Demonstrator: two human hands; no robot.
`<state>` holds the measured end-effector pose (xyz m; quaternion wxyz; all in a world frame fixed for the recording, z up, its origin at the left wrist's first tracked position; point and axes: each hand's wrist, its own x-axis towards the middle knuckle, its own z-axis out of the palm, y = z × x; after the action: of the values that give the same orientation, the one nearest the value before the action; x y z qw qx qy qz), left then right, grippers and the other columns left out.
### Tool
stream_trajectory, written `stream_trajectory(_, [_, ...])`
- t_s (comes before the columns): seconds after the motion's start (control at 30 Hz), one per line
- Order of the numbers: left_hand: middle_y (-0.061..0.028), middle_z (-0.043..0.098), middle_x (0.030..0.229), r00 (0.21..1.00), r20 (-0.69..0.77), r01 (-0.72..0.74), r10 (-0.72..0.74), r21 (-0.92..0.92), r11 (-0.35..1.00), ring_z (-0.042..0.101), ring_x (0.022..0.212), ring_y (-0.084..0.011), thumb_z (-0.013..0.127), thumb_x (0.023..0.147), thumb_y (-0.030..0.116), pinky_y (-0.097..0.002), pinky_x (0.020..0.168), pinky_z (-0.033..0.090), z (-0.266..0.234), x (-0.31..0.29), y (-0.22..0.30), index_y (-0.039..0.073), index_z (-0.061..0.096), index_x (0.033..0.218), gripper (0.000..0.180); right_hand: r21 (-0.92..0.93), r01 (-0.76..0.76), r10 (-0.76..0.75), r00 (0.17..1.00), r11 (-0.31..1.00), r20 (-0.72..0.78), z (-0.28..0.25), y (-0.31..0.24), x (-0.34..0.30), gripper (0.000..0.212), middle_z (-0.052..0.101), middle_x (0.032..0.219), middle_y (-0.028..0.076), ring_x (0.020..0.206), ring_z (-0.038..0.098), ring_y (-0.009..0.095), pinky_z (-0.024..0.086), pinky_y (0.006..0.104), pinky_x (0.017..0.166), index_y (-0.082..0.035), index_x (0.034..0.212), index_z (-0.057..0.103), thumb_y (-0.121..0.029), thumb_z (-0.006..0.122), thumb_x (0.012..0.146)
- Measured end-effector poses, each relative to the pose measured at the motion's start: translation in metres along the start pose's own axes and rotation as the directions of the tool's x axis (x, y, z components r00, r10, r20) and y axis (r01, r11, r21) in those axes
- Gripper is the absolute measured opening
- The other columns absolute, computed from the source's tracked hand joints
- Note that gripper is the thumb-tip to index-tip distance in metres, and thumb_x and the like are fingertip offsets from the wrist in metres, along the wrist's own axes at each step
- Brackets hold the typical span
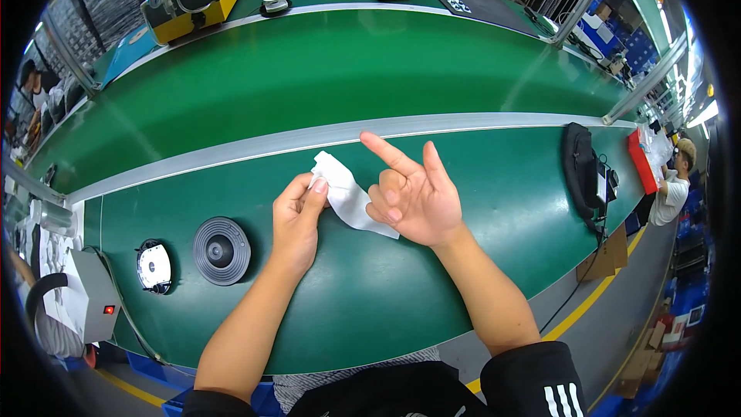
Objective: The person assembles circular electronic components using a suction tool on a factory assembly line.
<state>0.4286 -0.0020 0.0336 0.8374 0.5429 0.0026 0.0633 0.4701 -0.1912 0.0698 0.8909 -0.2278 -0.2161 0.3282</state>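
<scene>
My left hand (pixel 297 220) pinches a white cloth-like strip (pixel 347 199) between thumb and fingers, near its upper end. The strip hangs in a curve down to the right, over the green bench. Beside it, my right hand (pixel 417 197) is turned palm up, with index finger and thumb stretched out. Its other fingers curl in next to the strip's edge, and I see no grip on it. To the left of my left hand, a dark ribbed round speaker-like part (pixel 221 251) lies on the bench. Further left is a smaller round part (pixel 154 266) with a white face.
A grey box-shaped device (pixel 93 293) with a red switch stands at the bench's left end. A black bag (pixel 579 177) and a red bin (pixel 644 161) are at the right. A green conveyor belt (pixel 324 69) runs beyond a metal rail. One person (pixel 673 189) is at the far right.
</scene>
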Motion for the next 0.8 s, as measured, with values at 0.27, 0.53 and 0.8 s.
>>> stream_trajectory(0.27, [0.0007,0.063,0.090,1.000,0.016,0.000,0.000,0.017,1.000,0.054,0.082,-0.0065,0.060,0.099,0.025,-0.0236,0.077,0.043,-0.001,-0.001,-0.001,0.002,0.064,0.103,0.024,0.087,-0.178,0.127,0.903,0.980,0.411,0.006,0.002,-0.009,0.130,0.066,0.074,0.016,0.048,0.043,0.012,0.035,0.0235,0.050,-0.007,0.156,-0.006,-0.100,0.005,0.065])
stream_trajectory(0.53, [-0.0002,0.063,0.090,0.999,0.028,0.025,-0.028,0.081,0.996,0.053,0.083,-0.0066,0.061,0.098,0.027,-0.0234,0.077,0.042,-0.002,-0.002,0.002,0.002,0.064,0.103,0.026,-0.143,-0.155,0.211,0.742,0.978,0.637,0.015,0.002,-0.013,0.164,0.067,0.068,0.004,0.047,0.048,0.003,0.027,0.0176,0.042,0.008,0.152,0.001,-0.099,0.052,0.039])
stream_trajectory(0.8, [-0.0005,0.064,0.092,0.999,0.035,-0.005,0.003,0.071,0.997,0.055,0.084,-0.0069,0.061,0.098,0.026,-0.0235,0.078,0.043,-0.002,-0.002,0.003,0.001,0.064,0.104,0.026,-0.111,-0.152,0.188,0.832,0.982,0.522,0.018,0.002,-0.016,0.148,0.061,0.062,-0.001,0.045,0.044,0.002,0.027,0.0174,0.043,0.007,0.150,0.013,-0.088,0.065,0.048])
